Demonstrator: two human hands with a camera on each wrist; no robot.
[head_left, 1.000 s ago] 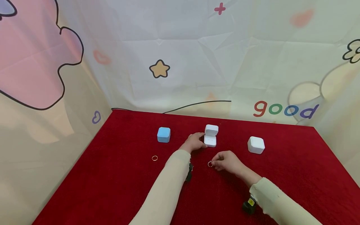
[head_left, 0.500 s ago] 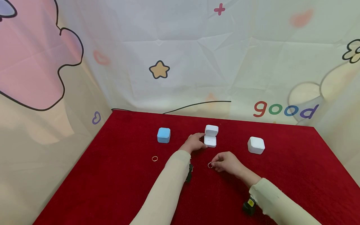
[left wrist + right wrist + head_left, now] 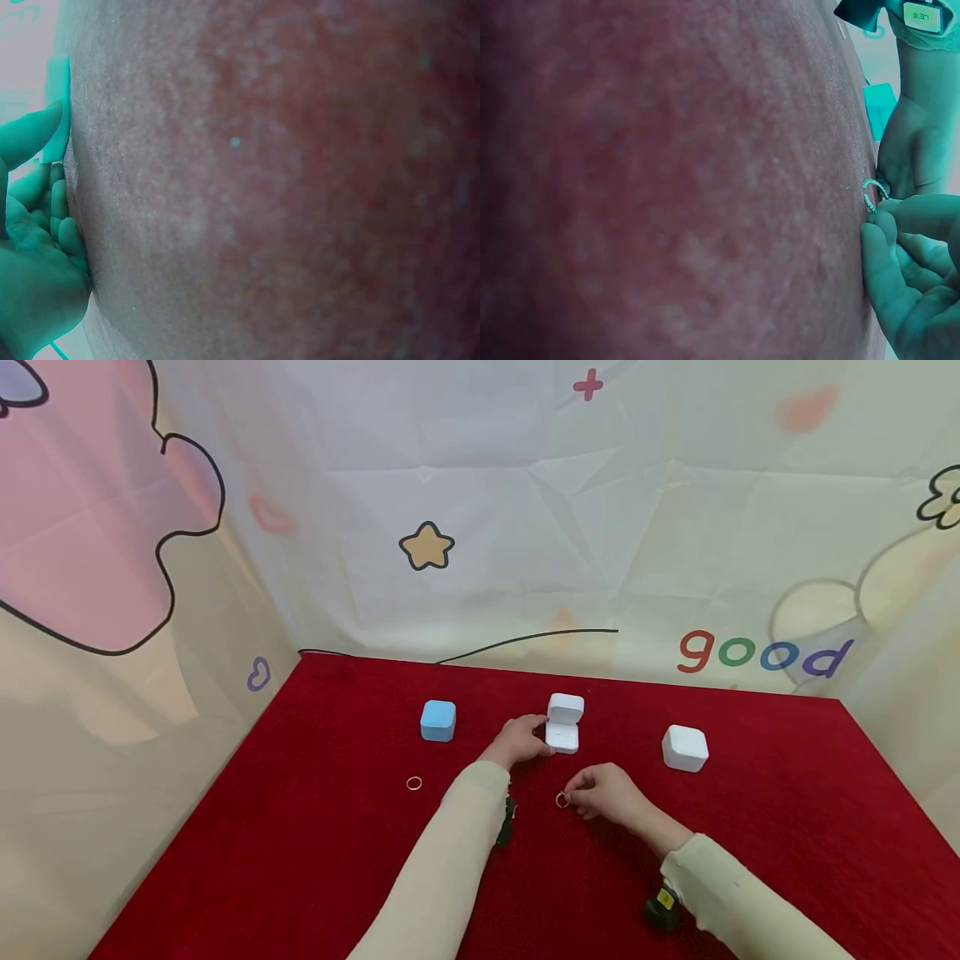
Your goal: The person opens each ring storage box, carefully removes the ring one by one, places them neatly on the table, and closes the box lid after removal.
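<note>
My left hand grips the side of an open white ring box, thumb at its front and fingers behind. The lid stands up at the back, and a pale insert lines the base. In the left wrist view the thumb presses the box from one side, the other fingers curled below. My right hand pinches a ring between thumb and fingertips, just in front of the box. The right wrist view shows small stones along that ring, which stands upright near the red cloth.
A gold ring lies on the red cloth left of my left forearm. Behind it sits a closed light-blue box. To the right is a closed white box. A printed curtain hangs behind the table.
</note>
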